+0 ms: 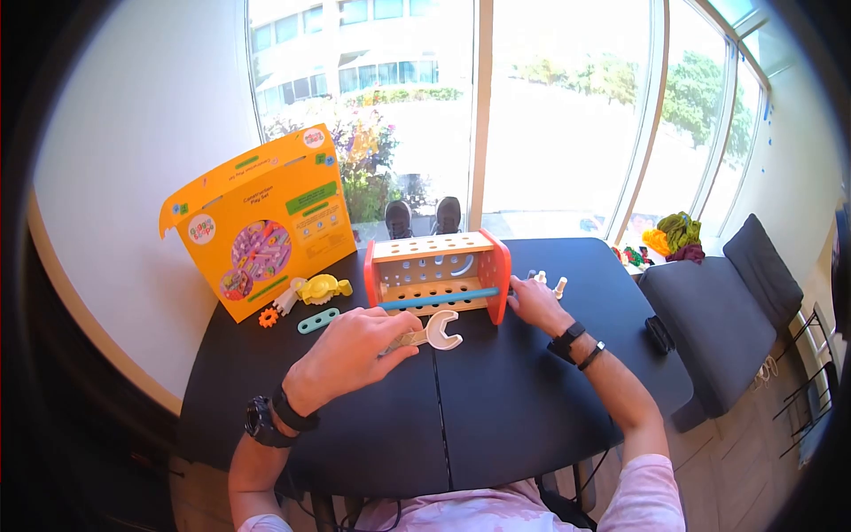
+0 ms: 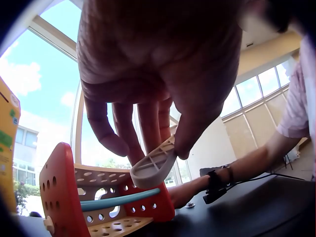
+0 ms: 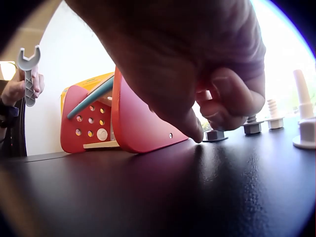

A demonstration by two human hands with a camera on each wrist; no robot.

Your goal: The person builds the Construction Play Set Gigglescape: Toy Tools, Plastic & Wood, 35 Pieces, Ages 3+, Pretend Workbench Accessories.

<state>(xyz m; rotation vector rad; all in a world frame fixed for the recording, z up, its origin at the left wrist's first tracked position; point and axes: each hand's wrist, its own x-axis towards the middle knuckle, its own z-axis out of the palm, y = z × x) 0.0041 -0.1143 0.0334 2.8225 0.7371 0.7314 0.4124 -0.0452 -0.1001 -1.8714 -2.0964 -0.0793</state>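
My left hand (image 1: 350,348) pinches a pale toy wrench (image 1: 443,331) by its handle, holding it above the table in front of a toy workbench (image 1: 393,250). Red end panels with holes and perforated wooden boards form the bench, and a blue bar (image 1: 439,300) runs across its front. At the bench's right end, my right hand (image 1: 537,304) reaches down to the tabletop. Its curled fingers grip a toy bolt (image 3: 215,135) with a dark grey head, whose shank they mostly hide. Other toy bolts (image 3: 275,118) stand head-down just beyond.
An orange play-set box (image 1: 257,222) stands at the table's left back. In front of it lie a yellow toy piece (image 1: 321,288), an orange gear (image 1: 268,317) and a teal strip with holes (image 1: 318,321). A grey cushioned seat (image 1: 709,310) is right of the black table (image 1: 523,408).
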